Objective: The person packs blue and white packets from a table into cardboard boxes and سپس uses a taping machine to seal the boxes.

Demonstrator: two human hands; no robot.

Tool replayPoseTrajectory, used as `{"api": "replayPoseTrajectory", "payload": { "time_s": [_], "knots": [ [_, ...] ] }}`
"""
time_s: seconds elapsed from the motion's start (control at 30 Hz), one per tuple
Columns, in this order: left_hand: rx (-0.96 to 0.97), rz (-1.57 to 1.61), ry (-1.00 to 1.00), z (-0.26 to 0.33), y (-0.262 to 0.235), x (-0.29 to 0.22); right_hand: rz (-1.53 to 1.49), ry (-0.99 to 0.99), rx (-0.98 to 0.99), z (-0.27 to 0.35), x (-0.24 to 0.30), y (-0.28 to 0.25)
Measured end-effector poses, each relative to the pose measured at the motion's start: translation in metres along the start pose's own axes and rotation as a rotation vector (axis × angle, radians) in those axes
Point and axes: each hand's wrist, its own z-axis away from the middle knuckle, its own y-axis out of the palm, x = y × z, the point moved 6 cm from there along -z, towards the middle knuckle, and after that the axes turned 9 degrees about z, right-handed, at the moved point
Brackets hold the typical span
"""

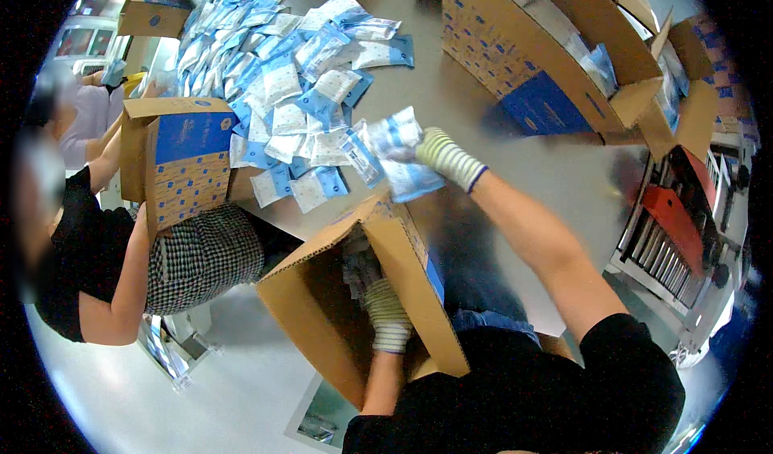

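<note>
My right hand (pixel 435 152), in a white glove with a striped cuff, grips a bunch of blue-and-white sachets (pixel 385 146) above the grey table (pixel 451 91). My left hand (pixel 364 273), also gloved, reaches down inside an open cardboard box (pixel 322 325) at the table's near edge, among packets in there. What its fingers hold is hidden in the box. A large heap of the same sachets (pixel 274 83) is spread over the table beyond my right hand.
A big open carton (pixel 523 59) with blue printing lies on its side at the back right. A person in a black top and checked skirt (pixel 193 261) sits at the left beside another printed box (pixel 181 164). A machine with red parts (pixel 672 220) stands right.
</note>
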Motion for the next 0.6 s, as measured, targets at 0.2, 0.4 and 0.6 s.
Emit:
{"api": "replayPoseTrajectory", "payload": {
  "time_s": [0.2,0.4,0.6],
  "knots": [
    [0.017,-0.084,-0.035,-0.007,-0.003,-0.019,0.387,-0.19,0.033,-0.014,0.084,0.034],
    [-0.071,-0.313,0.189,0.007,0.003,0.029,0.857,-0.467,-0.207,0.043,0.122,-0.04],
    [0.014,-0.832,0.136,-0.017,-0.018,-0.088,1.09,-0.323,-0.246,-0.007,0.021,-0.04]
  ]
}}
